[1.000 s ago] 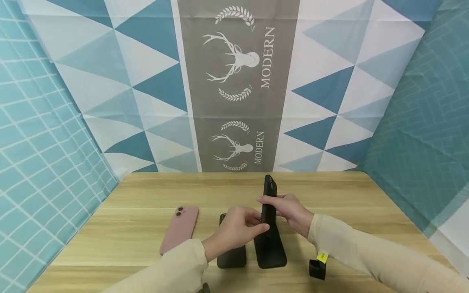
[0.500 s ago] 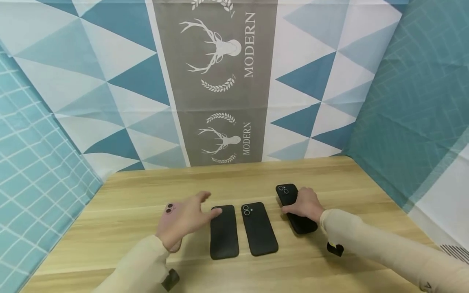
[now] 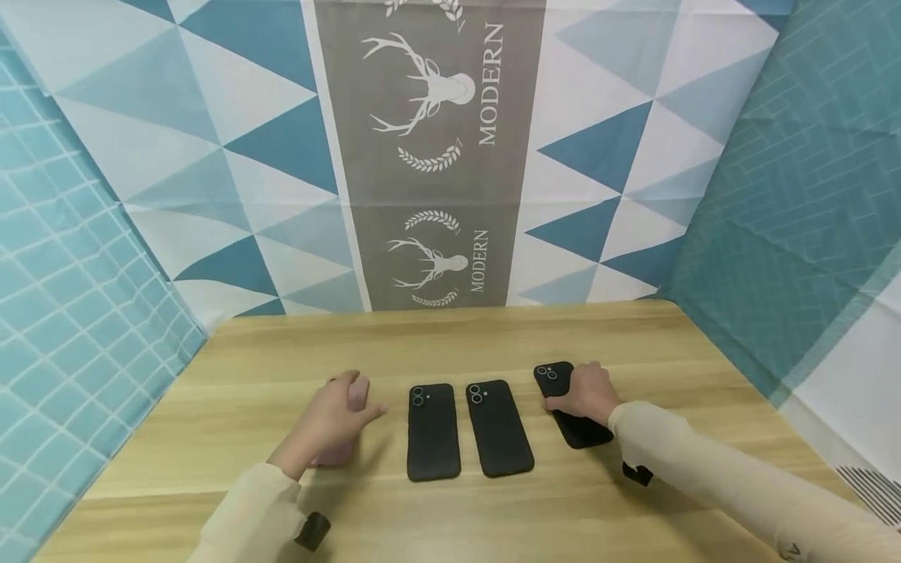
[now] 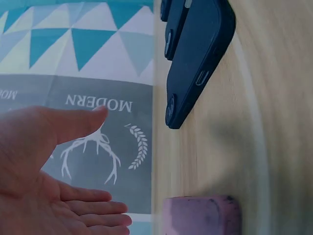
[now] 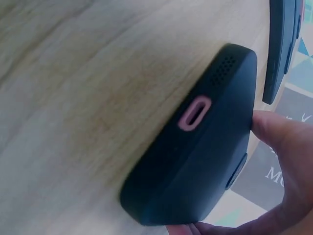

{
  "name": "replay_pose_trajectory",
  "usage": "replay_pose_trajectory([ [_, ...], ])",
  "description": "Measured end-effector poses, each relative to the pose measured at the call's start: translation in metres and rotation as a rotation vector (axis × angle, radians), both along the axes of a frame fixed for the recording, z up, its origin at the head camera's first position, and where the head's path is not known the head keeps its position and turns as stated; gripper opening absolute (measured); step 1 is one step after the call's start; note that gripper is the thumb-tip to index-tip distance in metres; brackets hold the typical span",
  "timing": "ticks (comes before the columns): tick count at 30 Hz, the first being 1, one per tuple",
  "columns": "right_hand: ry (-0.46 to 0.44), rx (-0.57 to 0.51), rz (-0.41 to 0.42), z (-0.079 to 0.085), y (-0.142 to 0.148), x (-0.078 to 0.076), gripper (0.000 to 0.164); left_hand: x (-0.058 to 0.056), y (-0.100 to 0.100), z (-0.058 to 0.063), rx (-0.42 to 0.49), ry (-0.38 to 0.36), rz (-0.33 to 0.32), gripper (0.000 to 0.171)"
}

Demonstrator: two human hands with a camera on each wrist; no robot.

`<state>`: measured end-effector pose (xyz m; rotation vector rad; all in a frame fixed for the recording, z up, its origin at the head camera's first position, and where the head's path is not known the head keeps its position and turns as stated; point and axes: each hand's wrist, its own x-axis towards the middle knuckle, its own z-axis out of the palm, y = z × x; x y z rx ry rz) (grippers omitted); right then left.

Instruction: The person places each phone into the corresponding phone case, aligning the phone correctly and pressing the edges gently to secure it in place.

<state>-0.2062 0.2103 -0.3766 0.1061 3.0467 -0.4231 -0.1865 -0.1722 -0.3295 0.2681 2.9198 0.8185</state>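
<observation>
Over the pink phone (image 3: pixel 336 452) at the left, my left hand (image 3: pixel 329 418) hovers with thumb and fingers spread apart. In the left wrist view the same hand (image 4: pixel 58 171) shows straight fingers, apart from the pink phone (image 4: pixel 201 215). My right hand (image 3: pixel 590 393) grips the rightmost black-cased phone (image 3: pixel 584 428) by its long sides, thumb on the left side. That phone (image 5: pixel 205 152) has a pink-edged charging port in the right wrist view and lies back up, camera end away from me.
Two more black phones, one (image 3: pixel 433 434) left of the other (image 3: pixel 500 430), lie back up between the hands on the wooden table (image 3: pixel 450 516). Patterned cloth (image 3: pixel 422 180) hangs behind the table's far edge. A black strap piece hangs at each wrist.
Both hands held the black-cased phone upright a second ago. The right hand has since laid it at the right. The left hand has let go and moved left over the pink phone.
</observation>
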Motion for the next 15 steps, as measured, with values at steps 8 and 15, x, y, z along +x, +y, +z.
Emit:
replay_pose_trajectory([
  [8,-0.054,0.006,-0.016,0.002,0.003,-0.009,0.056,-0.003,0.003,0.004,-0.019,0.044,-0.039,0.085],
  [15,-0.071,-0.039,0.018,0.013,0.008,0.010,0.070,-0.001,0.012,-0.001,-0.033,0.115,-0.079,0.087],
])
